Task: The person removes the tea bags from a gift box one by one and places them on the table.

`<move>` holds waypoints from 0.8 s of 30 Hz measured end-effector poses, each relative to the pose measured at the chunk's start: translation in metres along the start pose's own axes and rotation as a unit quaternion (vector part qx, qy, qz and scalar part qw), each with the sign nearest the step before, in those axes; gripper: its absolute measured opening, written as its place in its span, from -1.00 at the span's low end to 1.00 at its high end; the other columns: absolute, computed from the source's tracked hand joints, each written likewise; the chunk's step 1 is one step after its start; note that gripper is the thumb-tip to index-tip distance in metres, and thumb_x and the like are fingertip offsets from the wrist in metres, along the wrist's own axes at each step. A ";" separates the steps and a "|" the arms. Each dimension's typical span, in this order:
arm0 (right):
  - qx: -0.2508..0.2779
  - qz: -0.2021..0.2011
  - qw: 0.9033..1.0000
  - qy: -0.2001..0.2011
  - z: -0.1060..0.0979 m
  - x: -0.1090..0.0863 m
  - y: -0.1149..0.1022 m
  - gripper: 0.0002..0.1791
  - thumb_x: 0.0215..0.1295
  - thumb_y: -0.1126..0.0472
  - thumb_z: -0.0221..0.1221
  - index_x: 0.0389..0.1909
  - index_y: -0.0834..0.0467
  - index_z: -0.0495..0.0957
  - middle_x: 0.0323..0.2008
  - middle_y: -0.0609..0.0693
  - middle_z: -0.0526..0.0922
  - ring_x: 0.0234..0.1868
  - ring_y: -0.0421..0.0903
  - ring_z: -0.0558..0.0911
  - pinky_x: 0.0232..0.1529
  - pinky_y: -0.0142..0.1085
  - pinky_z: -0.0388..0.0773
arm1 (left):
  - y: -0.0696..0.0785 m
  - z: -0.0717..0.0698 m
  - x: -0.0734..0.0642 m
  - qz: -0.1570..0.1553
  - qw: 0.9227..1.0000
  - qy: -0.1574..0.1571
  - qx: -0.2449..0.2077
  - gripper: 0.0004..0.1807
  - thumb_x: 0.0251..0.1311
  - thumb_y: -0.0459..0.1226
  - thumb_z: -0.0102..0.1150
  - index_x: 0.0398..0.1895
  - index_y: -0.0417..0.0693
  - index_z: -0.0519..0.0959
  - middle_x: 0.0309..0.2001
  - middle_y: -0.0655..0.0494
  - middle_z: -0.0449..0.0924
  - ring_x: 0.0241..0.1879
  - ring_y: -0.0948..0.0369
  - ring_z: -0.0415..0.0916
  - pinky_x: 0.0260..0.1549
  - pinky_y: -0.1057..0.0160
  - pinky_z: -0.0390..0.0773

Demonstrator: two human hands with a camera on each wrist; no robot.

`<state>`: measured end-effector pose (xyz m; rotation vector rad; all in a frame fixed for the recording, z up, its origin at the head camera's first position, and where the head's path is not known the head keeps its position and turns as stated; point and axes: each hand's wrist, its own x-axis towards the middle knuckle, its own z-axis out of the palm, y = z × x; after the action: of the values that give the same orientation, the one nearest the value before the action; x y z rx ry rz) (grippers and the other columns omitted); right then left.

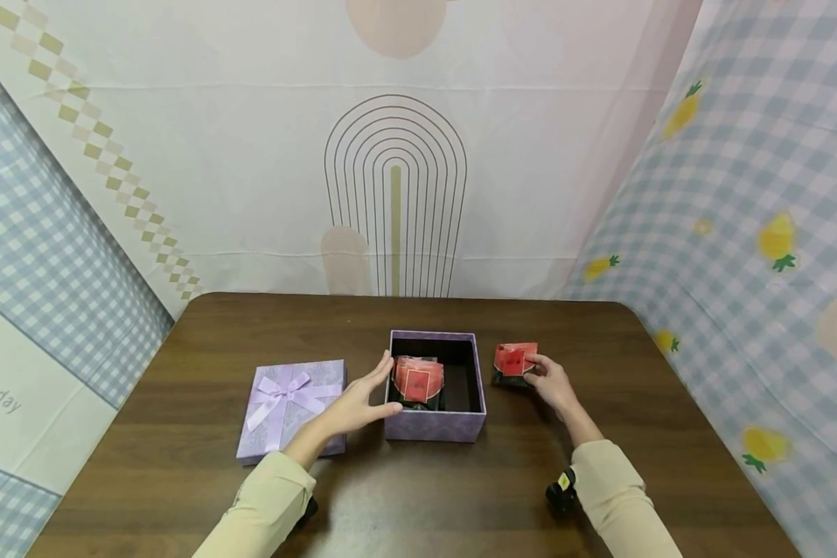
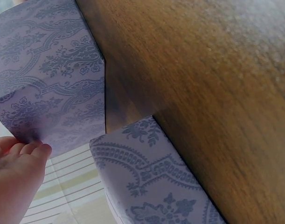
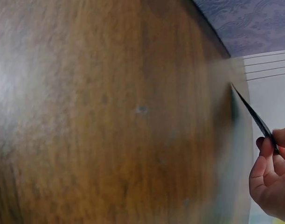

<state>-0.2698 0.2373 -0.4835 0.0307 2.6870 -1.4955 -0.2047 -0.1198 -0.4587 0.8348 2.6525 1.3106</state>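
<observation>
A purple patterned box with a dark inside stands without its lid at the middle of the table. Several red and black packets lie in its left part. My left hand rests against the box's left side with straight fingers, its thumb by the front rim. In the left wrist view, the fingertips touch the patterned wall. To the right of the box, my right hand pinches a red and black packet by its right edge. Seen edge-on in the right wrist view, this packet looks thin and dark.
Left of the box lies its purple lid with a ribbon bow, partly behind my left forearm. The brown wooden table has rounded far corners. A printed white cloth hangs behind it, with blue checked cloth at the right.
</observation>
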 end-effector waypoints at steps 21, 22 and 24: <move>-0.118 -0.067 0.989 0.051 0.017 0.016 0.019 -0.55 0.04 0.43 0.02 0.03 0.31 0.50 0.04 0.41 0.43 0.13 0.28 0.36 0.13 0.03 0.31 | 0.003 -0.001 0.000 -0.001 1.000 -0.002 -0.005 -0.13 0.11 -0.21 0.22 0.34 -0.43 -0.03 0.40 -0.24 -0.23 0.33 -0.14 -0.06 0.25 -0.09 0.03; -0.123 -0.073 0.988 0.055 0.019 0.018 0.021 -0.55 0.03 0.42 0.02 0.02 0.31 0.50 0.03 0.41 0.44 0.12 0.28 0.36 0.12 0.03 0.31 | 0.003 -0.001 0.000 -0.001 1.000 -0.002 -0.005 -0.13 0.11 -0.21 0.22 0.33 -0.43 -0.03 0.39 -0.24 -0.23 0.33 -0.14 -0.05 0.25 -0.09 0.03; -0.134 -0.078 0.986 0.058 0.021 0.019 0.022 -0.56 0.05 0.42 0.01 0.02 0.31 0.51 0.02 0.41 0.43 0.11 0.28 0.36 0.11 0.03 0.32 | 0.003 -0.001 0.000 -0.002 1.000 -0.004 -0.005 -0.13 0.11 -0.20 0.21 0.34 -0.43 -0.02 0.40 -0.24 -0.23 0.32 -0.14 -0.05 0.25 -0.09 0.04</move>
<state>-0.2867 0.2308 -0.5148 -0.1110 3.0234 -1.1873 -0.2038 -0.1187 -0.4562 0.8318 2.6382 1.3162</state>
